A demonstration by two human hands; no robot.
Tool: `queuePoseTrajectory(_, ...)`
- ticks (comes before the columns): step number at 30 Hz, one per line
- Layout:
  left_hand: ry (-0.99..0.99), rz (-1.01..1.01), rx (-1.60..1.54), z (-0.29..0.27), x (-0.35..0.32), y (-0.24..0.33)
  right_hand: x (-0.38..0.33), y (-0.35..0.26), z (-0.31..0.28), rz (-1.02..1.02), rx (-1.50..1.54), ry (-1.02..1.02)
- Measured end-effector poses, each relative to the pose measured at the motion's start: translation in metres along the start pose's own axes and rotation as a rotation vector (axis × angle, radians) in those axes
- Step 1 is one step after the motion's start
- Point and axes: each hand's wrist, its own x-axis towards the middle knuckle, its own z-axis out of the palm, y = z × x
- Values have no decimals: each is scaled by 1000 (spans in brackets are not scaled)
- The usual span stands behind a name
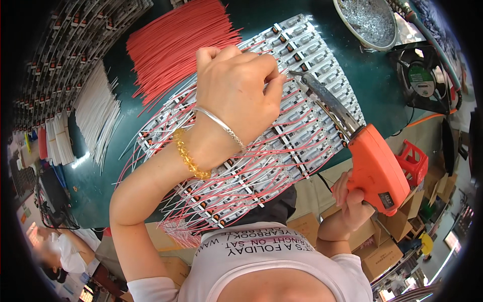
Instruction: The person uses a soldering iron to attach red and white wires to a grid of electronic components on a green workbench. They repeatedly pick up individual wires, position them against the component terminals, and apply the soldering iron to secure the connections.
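Our left hand (236, 95) fingers pinch a wire steady on the boards (282, 146) at 12 o'clock while right hand (352, 201) fingers grip the soldering gun (375, 168), tip touching it.

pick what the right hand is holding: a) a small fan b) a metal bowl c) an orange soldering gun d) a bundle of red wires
c, the right hand grips the handle of the orange soldering gun, whose metal tip reaches to the boards beside the left hand.

Electronics assembly workshop: wire bundles (173, 43), circuit boards (282, 131), soldering gun (370, 161).
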Motion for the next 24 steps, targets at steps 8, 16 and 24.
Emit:
queuePoseTrajectory(8,11,17,15,2,0,-1,-1,-1,0,23,84,100)
queuePoseTrajectory(16,0,23,32,-1,0,1,0,-4,5,-35,39,38)
queuePoseTrajectory(24,80,4,-113,-18,3,8,-11,9,-14,7,97,163)
